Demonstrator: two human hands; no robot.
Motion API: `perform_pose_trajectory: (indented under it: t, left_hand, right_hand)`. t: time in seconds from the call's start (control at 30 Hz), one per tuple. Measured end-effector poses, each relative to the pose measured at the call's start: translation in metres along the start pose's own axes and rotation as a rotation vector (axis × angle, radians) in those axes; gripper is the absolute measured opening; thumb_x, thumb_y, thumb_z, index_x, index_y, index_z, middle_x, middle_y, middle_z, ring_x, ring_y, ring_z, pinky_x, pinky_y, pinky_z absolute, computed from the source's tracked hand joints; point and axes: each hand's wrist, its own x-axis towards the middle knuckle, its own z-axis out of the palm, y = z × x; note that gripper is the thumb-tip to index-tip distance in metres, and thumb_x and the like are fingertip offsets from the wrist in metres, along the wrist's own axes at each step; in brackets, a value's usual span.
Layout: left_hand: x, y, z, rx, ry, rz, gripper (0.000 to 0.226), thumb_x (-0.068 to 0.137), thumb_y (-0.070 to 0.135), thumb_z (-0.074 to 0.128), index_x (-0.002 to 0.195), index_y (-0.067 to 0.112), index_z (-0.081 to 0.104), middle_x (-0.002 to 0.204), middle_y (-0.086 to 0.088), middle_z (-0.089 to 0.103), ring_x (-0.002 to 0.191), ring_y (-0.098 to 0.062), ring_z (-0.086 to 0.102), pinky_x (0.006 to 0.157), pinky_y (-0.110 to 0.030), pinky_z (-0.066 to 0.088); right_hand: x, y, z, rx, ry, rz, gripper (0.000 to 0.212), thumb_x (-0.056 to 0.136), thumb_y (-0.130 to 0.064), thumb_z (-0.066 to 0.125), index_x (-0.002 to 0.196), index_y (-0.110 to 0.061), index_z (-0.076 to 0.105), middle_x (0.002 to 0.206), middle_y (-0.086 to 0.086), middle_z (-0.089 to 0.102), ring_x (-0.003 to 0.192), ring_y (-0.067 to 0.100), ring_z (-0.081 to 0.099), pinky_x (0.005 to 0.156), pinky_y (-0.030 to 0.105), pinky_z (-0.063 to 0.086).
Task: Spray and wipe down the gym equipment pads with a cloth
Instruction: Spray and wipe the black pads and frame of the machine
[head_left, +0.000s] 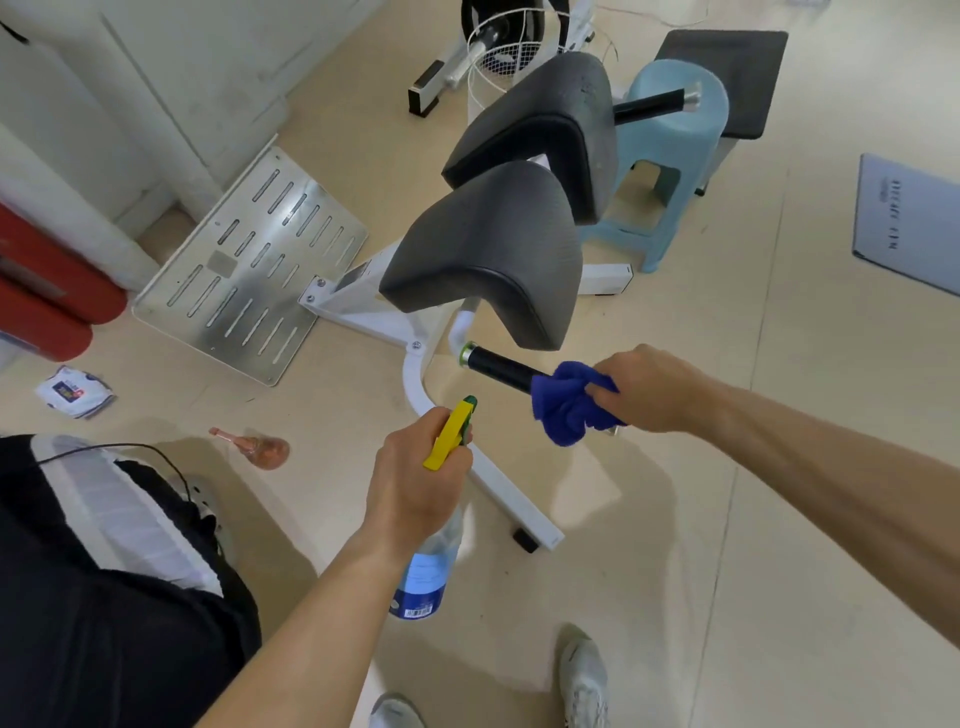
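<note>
Left hand wrapped tight round the spray bottle; right hand clamped the blue cloth onto the black handle. A blue stool crowded the far pad.

Left hand fisted round spray bottle, held below handle. Right hand clenched on cloth at handle; forearms extended.

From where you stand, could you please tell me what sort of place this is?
Likely a makeshift gym room: a white-framed bench with two black pads, a slotted metal footplate, and a blue plastic stool beside it.
</note>
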Motion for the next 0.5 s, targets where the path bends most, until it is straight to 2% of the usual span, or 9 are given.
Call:
perform_pose_trajectory:
  t: [0.1, 0.2, 0.3, 0.37, 0.43, 0.5]
  left_hand:
    - [-0.002, -0.001, -0.001, -0.018, -0.005, 0.019, 0.025, 0.074, 0.023, 0.048, 0.086, 0.029, 0.07, 0.08, 0.008, 0.071, 0.074, -0.025, 0.066, 0.071, -0.058, 0.061]
    - [-0.002, -0.007, -0.004, -0.023, 0.004, 0.042, 0.025, 0.074, 0.023, 0.049, 0.087, 0.031, 0.069, 0.08, 0.007, 0.072, 0.073, -0.026, 0.066, 0.069, -0.058, 0.061]
    - [0.0, -0.013, -0.01, -0.01, 0.028, 0.032, 0.027, 0.074, 0.023, 0.048, 0.087, 0.033, 0.069, 0.082, 0.008, 0.072, 0.076, -0.027, 0.067, 0.069, -0.058, 0.061]
    - [0.001, -0.018, -0.015, 0.006, 0.052, 0.023, 0.027, 0.073, 0.024, 0.048, 0.087, 0.034, 0.069, 0.08, 0.008, 0.071, 0.075, -0.028, 0.067, 0.069, -0.057, 0.061]
    - [0.002, -0.022, -0.019, 0.016, 0.066, 0.027, 0.027, 0.073, 0.025, 0.048, 0.086, 0.034, 0.069, 0.078, 0.007, 0.07, 0.072, -0.029, 0.067, 0.067, -0.057, 0.061]
    - [0.002, -0.025, -0.022, 0.014, 0.072, 0.03, 0.026, 0.073, 0.025, 0.048, 0.086, 0.032, 0.069, 0.078, 0.006, 0.07, 0.072, -0.03, 0.066, 0.067, -0.057, 0.061]
  right_hand:
    - [0.006, -0.006, -0.001, 0.039, 0.016, -0.008, 0.025, 0.104, -0.033, 0.039, 0.1, -0.019, 0.06, 0.084, -0.001, 0.065, 0.08, 0.021, 0.062, 0.067, 0.029, 0.041]
    - [0.034, -0.048, 0.02, -0.04, 0.176, -0.141, 0.026, 0.101, -0.035, 0.048, 0.125, -0.029, 0.055, 0.103, -0.002, 0.062, 0.095, 0.026, 0.062, 0.077, 0.037, 0.05]
    - [0.072, -0.093, 0.032, -0.05, 0.333, -0.227, 0.03, 0.096, -0.029, 0.058, 0.126, -0.029, 0.055, 0.122, 0.0, 0.06, 0.105, 0.025, 0.059, 0.082, 0.042, 0.054]
    - [0.083, -0.105, 0.035, -0.044, 0.336, -0.165, 0.029, 0.096, -0.026, 0.056, 0.125, -0.024, 0.053, 0.12, 0.004, 0.061, 0.1, 0.023, 0.06, 0.081, 0.04, 0.054]
    - [0.085, -0.102, 0.046, -0.244, 0.316, -0.14, 0.047, 0.091, -0.019, 0.065, 0.133, -0.019, 0.044, 0.123, 0.009, 0.059, 0.099, 0.025, 0.061, 0.078, 0.037, 0.054]
    - [0.074, -0.088, 0.05, -0.323, 0.348, -0.119, 0.048, 0.092, -0.017, 0.061, 0.136, -0.015, 0.04, 0.124, 0.01, 0.058, 0.096, 0.028, 0.063, 0.068, 0.037, 0.047]
